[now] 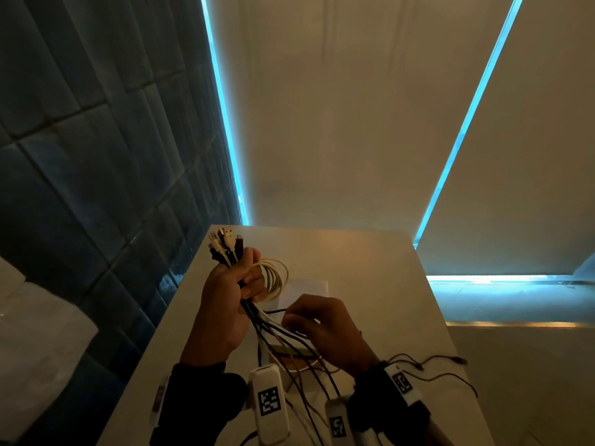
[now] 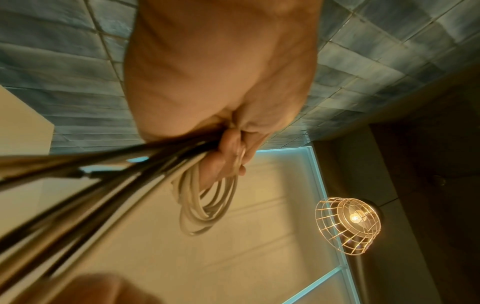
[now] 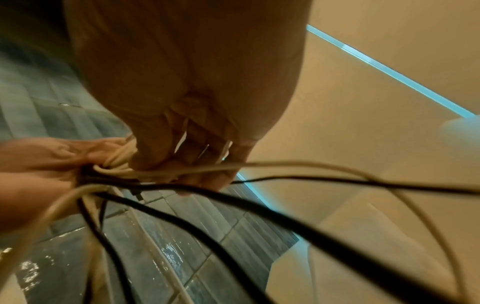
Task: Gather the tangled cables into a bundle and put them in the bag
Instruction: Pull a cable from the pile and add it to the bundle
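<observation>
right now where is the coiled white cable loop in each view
Head: coiled white cable loop left of centre, hanging from the left hand.
Left wrist: centre, below the fingers.
Right wrist: only white strands at centre left; the loop cannot be told.
Shared landmark: the blue tiled wall.

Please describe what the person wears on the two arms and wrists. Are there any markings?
Both hands are bare. The left forearm has a black sleeve, and a white, rounded box with a black square code marker sits at that wrist. The right wrist has a black cuff or band carrying a white tag with the same kind of marker. A second white box with a code sits beside it.
</observation>
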Demonstrator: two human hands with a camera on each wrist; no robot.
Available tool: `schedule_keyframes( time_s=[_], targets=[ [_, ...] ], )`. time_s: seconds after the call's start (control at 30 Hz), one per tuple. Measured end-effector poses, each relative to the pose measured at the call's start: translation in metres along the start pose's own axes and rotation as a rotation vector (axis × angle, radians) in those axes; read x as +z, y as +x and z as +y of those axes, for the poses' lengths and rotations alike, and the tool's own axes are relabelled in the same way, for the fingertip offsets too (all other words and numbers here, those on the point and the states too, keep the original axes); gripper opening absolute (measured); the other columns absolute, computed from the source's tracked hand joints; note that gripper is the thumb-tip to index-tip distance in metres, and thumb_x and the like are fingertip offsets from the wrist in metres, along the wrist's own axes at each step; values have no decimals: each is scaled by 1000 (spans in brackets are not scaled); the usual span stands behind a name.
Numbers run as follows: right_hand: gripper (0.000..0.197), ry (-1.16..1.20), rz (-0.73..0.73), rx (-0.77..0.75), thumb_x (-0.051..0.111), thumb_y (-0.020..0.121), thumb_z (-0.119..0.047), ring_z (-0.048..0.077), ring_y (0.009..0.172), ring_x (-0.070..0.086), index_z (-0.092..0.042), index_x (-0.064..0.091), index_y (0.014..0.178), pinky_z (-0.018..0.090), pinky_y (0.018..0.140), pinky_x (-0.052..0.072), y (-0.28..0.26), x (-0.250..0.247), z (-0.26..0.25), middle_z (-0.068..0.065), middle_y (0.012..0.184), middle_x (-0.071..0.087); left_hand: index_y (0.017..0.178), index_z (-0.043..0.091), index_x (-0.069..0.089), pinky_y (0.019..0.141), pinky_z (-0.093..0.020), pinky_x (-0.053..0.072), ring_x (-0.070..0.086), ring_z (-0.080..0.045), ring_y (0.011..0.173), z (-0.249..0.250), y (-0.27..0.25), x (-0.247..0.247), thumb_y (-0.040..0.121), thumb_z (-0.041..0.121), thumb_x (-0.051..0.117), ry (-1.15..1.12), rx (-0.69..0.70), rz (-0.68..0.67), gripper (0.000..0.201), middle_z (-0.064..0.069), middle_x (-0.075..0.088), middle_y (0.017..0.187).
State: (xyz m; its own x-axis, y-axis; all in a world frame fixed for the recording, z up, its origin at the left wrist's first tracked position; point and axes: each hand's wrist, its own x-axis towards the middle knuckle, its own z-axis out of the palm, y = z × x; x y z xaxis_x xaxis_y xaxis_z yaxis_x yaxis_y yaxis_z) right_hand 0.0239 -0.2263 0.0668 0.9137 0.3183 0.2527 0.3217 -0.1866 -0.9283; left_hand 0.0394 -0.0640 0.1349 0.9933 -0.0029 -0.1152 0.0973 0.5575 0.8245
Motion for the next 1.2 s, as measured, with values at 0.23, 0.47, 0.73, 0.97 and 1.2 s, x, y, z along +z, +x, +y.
schedule_keyframes(
  time_s=[0.23, 0.47, 0.73, 0.97, 1.2],
  targets=[
    [24, 2, -19, -56, 64, 87, -35, 17, 74, 60, -11, 65, 86, 32, 71, 50, -10, 20, 0, 1, 80, 65, 78, 11, 53, 40, -17, 26, 28, -3, 38, 8, -2, -2, 99, 20, 40, 98, 4, 17, 25, 7, 33, 51],
    [13, 46, 9, 8, 62, 92, -11, 0, 66, 56, -14, 66, 80, 12, 66, 42, -1, 17, 8, -10, 71, 61, 79, 11, 53, 39, -17, 25, 29, -3, 38, 19, -8, -8, 97, 21, 40, 95, -31, 9, 25, 7, 34, 50],
    [28, -217, 251, 299, 58, 94, -24, 2, 56, 51, -26, 63, 66, 22, 58, 40, 15, 12, 41, -11, 60, 57, 77, 11, 53, 40, -17, 25, 27, -3, 38, 14, -7, -10, 99, 17, 42, 252, -63, 20, 25, 7, 32, 50],
    [20, 60, 279, 47, 55, 95, -18, 5, 55, 44, -10, 60, 78, 21, 55, 38, 34, 11, -38, -8, 62, 52, 84, 9, 53, 52, -26, 35, 41, -11, 49, -3, -5, -1, 100, 14, 41, 428, -101, 132, 21, -1, 41, 58],
    [22, 87, 150, -86, 55, 97, -14, 3, 57, 53, -10, 66, 79, 17, 59, 40, 23, 22, -39, -14, 61, 57, 94, 10, 57, 68, -36, 49, 60, -23, 74, -6, -6, 6, 99, 25, 44, 324, -49, 235, 21, -10, 62, 79]
  ],
)
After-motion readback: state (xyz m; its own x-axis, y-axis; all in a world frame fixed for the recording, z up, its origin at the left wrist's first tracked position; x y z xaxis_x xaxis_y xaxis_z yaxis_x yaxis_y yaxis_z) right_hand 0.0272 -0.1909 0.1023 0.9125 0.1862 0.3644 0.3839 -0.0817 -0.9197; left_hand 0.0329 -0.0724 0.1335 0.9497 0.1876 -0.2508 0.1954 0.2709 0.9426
